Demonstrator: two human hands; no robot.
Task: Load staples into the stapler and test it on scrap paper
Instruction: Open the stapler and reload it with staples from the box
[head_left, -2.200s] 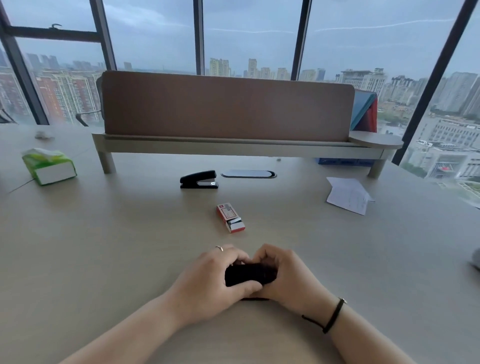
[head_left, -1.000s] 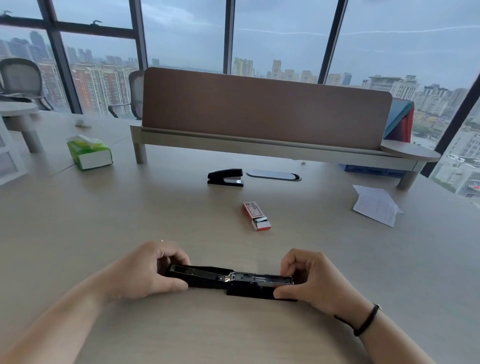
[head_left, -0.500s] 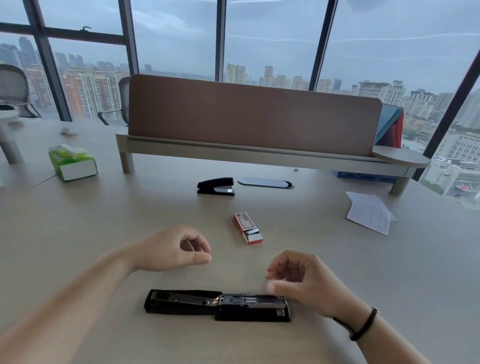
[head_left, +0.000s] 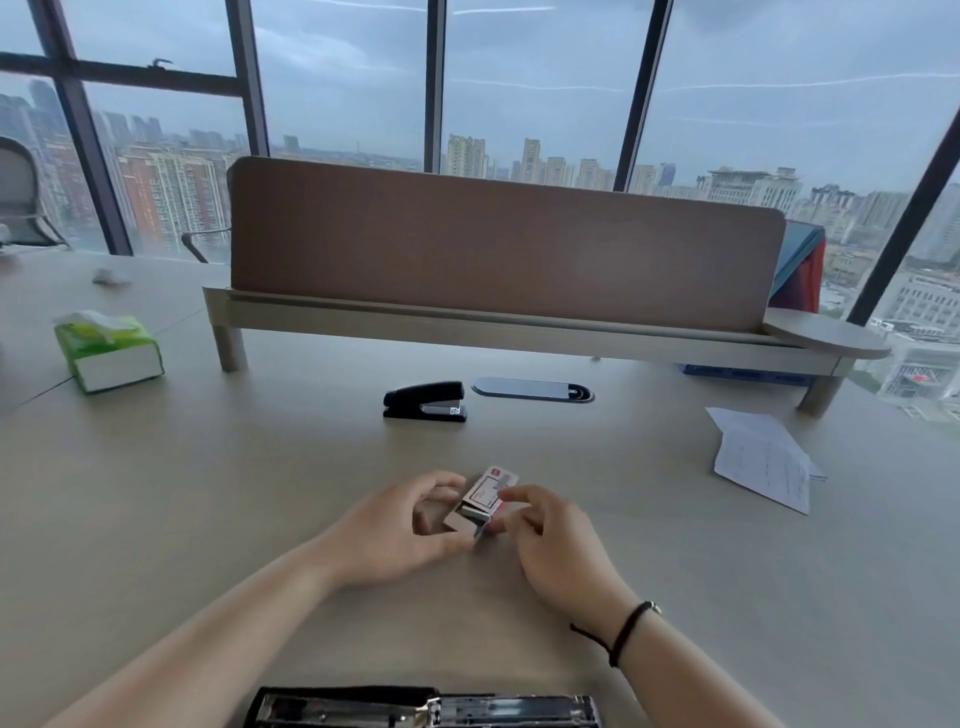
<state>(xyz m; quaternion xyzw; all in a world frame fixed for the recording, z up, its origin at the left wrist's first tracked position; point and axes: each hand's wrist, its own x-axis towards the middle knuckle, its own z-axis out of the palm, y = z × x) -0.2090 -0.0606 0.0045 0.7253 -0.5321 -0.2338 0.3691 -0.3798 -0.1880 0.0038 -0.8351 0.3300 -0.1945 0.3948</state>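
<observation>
A black stapler (head_left: 423, 707) lies flat and folded open at the near edge of the desk, its metal staple channel showing. Further out, both hands hold a small red-and-white staple box (head_left: 485, 498) just above the desk. My left hand (head_left: 397, 527) grips the inner tray, which sticks out of the box's near end. My right hand (head_left: 553, 543) pinches the outer sleeve. White scrap paper (head_left: 761, 457), folded, lies at the right. A second black stapler (head_left: 425, 401) stands closed further back.
A raised shelf with a brown divider panel (head_left: 504, 244) crosses the back of the desk. An oval cable cover (head_left: 532, 389) sits beside the far stapler. A green tissue pack (head_left: 106, 349) lies at the left. Windows stand behind.
The stapler was opened flat and both hands let go of it. They reached forward, picked up the staple box and slid its tray partly out.
</observation>
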